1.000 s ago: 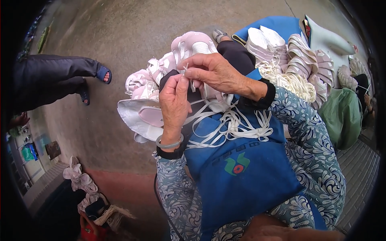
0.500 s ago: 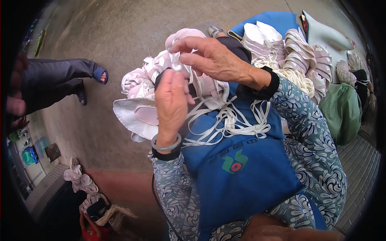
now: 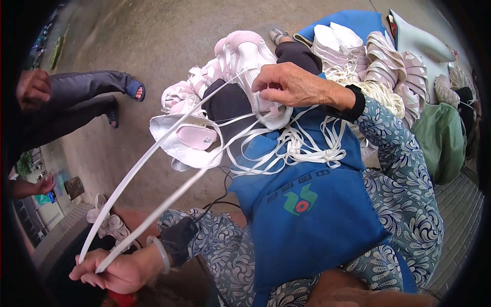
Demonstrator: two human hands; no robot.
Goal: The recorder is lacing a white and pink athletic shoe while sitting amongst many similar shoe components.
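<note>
A pink-and-white sneaker upper lies across my lap, its rounded end pointing away from me. My right hand is at its right side, fingers curled against the upper and gripping it; the fingertips are partly hidden. Far out at the lower left, my left hand is closed on a white shoelace. Two strands of the lace run taut from that hand up to the upper. More white laces lie in a loose tangle on my blue apron.
Left of my lap are a white hat-shaped piece with a pink insole and more pink uppers. Stacked uppers and a green bag sit to the right. Another person's legs and hand are at left.
My left hand has swung from beside my right hand down to the lower left, drawing the shoelace out long. My right hand has lowered slightly onto the upper.
</note>
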